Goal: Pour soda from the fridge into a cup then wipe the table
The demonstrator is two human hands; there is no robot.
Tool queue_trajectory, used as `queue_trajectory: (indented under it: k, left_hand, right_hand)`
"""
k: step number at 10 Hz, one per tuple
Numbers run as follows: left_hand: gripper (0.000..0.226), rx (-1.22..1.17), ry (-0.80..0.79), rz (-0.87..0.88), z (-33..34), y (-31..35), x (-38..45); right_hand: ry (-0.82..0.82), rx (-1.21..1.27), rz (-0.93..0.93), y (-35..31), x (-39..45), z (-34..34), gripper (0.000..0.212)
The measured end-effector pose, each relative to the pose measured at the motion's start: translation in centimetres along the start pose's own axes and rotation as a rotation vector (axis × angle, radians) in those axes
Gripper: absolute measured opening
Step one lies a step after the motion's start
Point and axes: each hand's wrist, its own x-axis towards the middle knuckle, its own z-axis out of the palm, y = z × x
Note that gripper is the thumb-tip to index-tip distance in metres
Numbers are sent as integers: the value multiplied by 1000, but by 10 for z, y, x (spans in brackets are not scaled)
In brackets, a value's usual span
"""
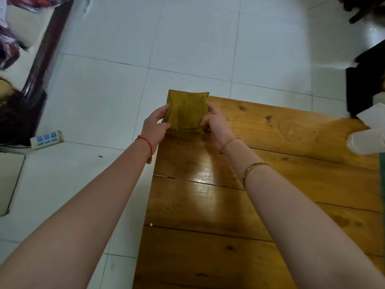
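Left hand [156, 124] and right hand [214, 122] pinch opposite edges of the folded yellow cloth [186, 113], held at the wooden table's [208, 205] far corner. Risk: a wide wipe could knock the plastic cup [366, 142] at the right edge.

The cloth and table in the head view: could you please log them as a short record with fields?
cloth: yellow-green, folded, at the table's far left corner
left hand: grips the cloth on its left edge
right hand: grips the cloth on its right edge
table: glossy wooden planks
cup: translucent, at the table's right edge, partly cut off by the frame
floor: white tiles
power strip: on the floor, left of the table
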Motion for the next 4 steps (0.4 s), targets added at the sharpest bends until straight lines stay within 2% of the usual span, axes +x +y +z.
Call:
queue_trajectory:
  k: [1,3,4]
  left_hand:
    - [59,30,-7,-33,0,-6,0]
    - [57,114,53,-51,-6,-6,-18]
    - [54,243,86,-14,-4,-4,-36]
  right_hand:
    - [33,-131,12,6,-1,-3,71]
    - [101,-218,-3,12,-13,-16,53]
    - [210,-382,-61,17,-20,-25,43]
